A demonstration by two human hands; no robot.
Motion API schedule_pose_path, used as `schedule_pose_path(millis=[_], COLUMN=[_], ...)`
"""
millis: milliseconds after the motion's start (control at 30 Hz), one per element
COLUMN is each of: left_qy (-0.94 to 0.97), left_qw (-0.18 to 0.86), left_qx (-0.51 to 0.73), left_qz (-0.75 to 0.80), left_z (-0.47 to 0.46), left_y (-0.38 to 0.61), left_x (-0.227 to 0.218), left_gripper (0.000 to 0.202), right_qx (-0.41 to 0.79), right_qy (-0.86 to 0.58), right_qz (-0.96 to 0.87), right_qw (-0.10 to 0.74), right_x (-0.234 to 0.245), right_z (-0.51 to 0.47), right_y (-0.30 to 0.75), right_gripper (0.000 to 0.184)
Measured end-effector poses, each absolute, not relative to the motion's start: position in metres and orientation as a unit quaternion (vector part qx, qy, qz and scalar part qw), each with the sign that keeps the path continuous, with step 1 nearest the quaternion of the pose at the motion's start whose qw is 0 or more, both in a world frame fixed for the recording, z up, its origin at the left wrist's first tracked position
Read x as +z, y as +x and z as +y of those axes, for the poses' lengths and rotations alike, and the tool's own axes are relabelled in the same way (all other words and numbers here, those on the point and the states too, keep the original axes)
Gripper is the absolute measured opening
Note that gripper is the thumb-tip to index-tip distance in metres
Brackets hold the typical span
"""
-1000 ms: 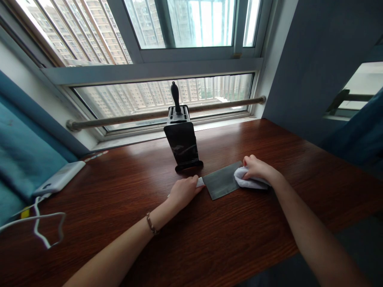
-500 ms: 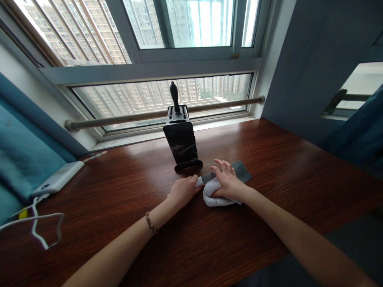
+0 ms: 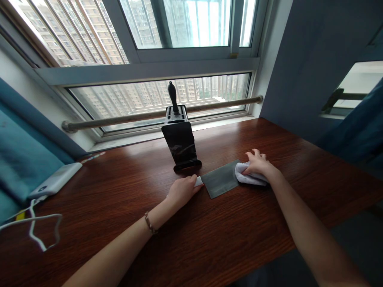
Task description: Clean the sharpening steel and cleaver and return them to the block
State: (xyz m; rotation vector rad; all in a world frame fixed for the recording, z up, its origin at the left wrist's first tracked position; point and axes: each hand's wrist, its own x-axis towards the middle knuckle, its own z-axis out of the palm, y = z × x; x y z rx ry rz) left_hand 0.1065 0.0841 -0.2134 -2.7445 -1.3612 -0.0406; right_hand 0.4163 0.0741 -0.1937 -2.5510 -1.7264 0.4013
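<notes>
A cleaver lies across the tabletop, its wide grey blade [image 3: 220, 179] flat and its white handle [image 3: 198, 181] toward the left. My left hand [image 3: 182, 191] is closed around that handle. Bunched under my right hand [image 3: 259, 164] is a white cloth [image 3: 249, 175], pressed over the blade's far right end. The right thumb and palm grip the cloth while some fingers are raised off it. Whatever part of the blade lies beneath the cloth is hidden.
Beyond the blade stands a black knife block [image 3: 181, 143] with a black-handled tool [image 3: 172, 95] upright in it. A white power bank [image 3: 56, 180] with a white cable [image 3: 36, 231] sits at the left of the wooden table [image 3: 167, 239]. A window and a rail [image 3: 131, 118] are behind.
My right hand has slid the white cloth rightward along the blade to its far end, uncovering most of the blade. My left hand keeps its hold on the handle.
</notes>
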Motion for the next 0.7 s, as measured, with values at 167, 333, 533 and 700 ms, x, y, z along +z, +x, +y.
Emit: schedule_pose_path(millis=[167, 333, 533, 700], left_qy=[-0.894, -0.894, -0.889, -0.892], left_qw=[0.033, 0.028, 0.026, 0.034], left_qx=[-0.007, -0.001, 0.008, -0.005], left_qz=[-0.447, -0.447, -0.458, -0.451], left_z=[0.084, 0.083, 0.081, 0.082], left_y=[0.106, 0.107, 0.108, 0.108], left_x=[-0.214, -0.213, -0.21, -0.211], left_gripper=[0.039, 0.038, 0.037, 0.037], right_qx=[0.086, 0.002, 0.011, 0.071], right_qy=[-0.838, -0.859, -0.846, -0.823], right_qz=[-0.537, -0.509, -0.52, -0.55], right_qw=[0.035, 0.057, 0.116, 0.123], right_x=[-0.19, -0.194, -0.19, -0.184], right_z=[0.074, 0.076, 0.078, 0.076], right_y=[0.419, 0.412, 0.41, 0.409], right_gripper=[0.071, 0.057, 0.051, 0.028])
